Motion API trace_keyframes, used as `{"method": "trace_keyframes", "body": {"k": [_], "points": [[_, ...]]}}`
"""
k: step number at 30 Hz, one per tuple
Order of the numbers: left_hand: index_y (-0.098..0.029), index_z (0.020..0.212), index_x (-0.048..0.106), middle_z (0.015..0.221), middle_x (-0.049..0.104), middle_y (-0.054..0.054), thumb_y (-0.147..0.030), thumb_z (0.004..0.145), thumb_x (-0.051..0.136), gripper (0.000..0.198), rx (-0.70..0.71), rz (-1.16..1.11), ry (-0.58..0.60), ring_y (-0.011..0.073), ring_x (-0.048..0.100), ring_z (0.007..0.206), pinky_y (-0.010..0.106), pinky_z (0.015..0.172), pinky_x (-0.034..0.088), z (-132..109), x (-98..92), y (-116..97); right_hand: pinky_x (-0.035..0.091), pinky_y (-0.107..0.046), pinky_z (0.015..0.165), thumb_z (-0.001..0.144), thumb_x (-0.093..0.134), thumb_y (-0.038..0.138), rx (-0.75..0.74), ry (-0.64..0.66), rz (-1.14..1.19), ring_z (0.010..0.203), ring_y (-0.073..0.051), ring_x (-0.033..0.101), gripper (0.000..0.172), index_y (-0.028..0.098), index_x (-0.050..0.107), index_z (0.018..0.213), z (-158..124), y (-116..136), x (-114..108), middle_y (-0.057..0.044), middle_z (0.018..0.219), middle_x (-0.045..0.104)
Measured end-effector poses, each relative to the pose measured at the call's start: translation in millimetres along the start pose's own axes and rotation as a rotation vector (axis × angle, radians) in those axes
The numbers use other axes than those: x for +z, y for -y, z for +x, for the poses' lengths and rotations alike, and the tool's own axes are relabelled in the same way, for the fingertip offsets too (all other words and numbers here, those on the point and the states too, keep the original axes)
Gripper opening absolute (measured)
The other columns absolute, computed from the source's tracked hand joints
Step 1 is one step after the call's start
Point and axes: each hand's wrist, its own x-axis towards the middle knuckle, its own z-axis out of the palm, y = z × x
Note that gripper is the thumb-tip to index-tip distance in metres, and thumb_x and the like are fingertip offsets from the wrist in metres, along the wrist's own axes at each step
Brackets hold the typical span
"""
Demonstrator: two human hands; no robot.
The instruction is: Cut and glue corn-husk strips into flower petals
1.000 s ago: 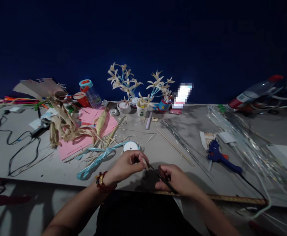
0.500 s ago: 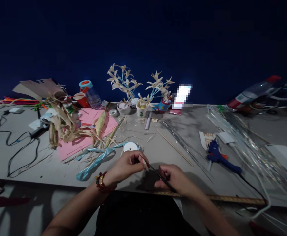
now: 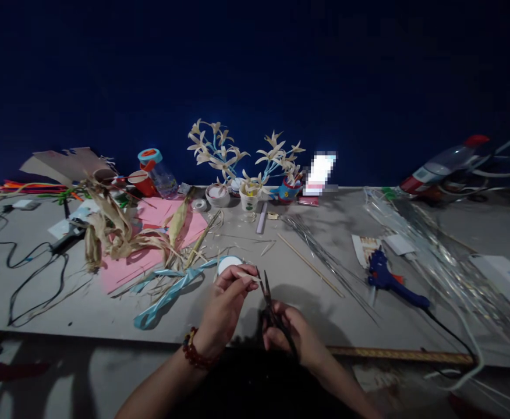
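My left hand (image 3: 224,305) pinches a thin pale strip of dried husk (image 3: 250,277) between thumb and fingers, above the table's near edge. My right hand (image 3: 293,334) grips a pair of dark scissors (image 3: 269,302), blades pointing up and a little open, their tips right beside the strip. A bead bracelet (image 3: 197,355) is on my left wrist. A white ribbon spool (image 3: 229,263) lies just behind my left hand, with light blue ribbon (image 3: 167,286) trailing to the left.
Dried corn husks (image 3: 115,233) lie on pink paper (image 3: 150,244). Cups with husk flowers (image 3: 237,163) stand at the back. A blue glue gun (image 3: 390,280), thin wires (image 3: 325,256), a wooden stick (image 3: 310,263), clear wrap (image 3: 434,250) and black cables (image 3: 32,273) lie around.
Both hands have drawn nearer to me and turned; the scissors swung from lying flat and slanted to pointing upward at the strip in my left hand.
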Motion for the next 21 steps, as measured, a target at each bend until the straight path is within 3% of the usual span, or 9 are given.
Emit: {"method": "trace_keyframes", "body": {"k": [5, 15, 21], "points": [[-0.017, 0.072, 0.065, 0.094, 0.069, 0.002, -0.024, 0.073, 0.082, 0.018, 0.007, -0.079, -0.052, 0.0130, 0.063, 0.084, 0.027, 0.080, 0.051, -2, 7.6, 8, 0.043, -0.027, 0.056, 0.063, 0.069, 0.082, -0.016, -0.029, 0.006, 0.053, -0.013, 0.054, 0.066, 0.022, 0.049, 0.081, 6, 1, 6, 0.004, 0.062, 0.056], [-0.017, 0.069, 0.064, 0.089, 0.068, 0.000, -0.022, 0.071, 0.083, 0.020, 0.027, -0.139, -0.098, 0.0104, 0.061, 0.080, 0.024, 0.079, 0.050, -3, 16.4, 13, 0.043, -0.023, 0.052, 0.066, 0.078, 0.070, -0.026, -0.094, 0.021, 0.050, -0.011, 0.054, 0.058, 0.022, 0.047, 0.077, 8, -1, 10, 0.006, 0.060, 0.053], [-0.018, 0.069, 0.062, 0.088, 0.068, 0.000, -0.025, 0.069, 0.083, 0.022, 0.038, -0.111, -0.117, 0.0119, 0.061, 0.079, 0.026, 0.077, 0.050, -3, 19.8, 12, 0.041, -0.022, 0.046, 0.064, 0.080, 0.067, 0.013, -0.126, 0.010, 0.045, -0.009, 0.046, 0.059, 0.023, 0.042, 0.072, 8, 5, 13, 0.008, 0.055, 0.049]]}}
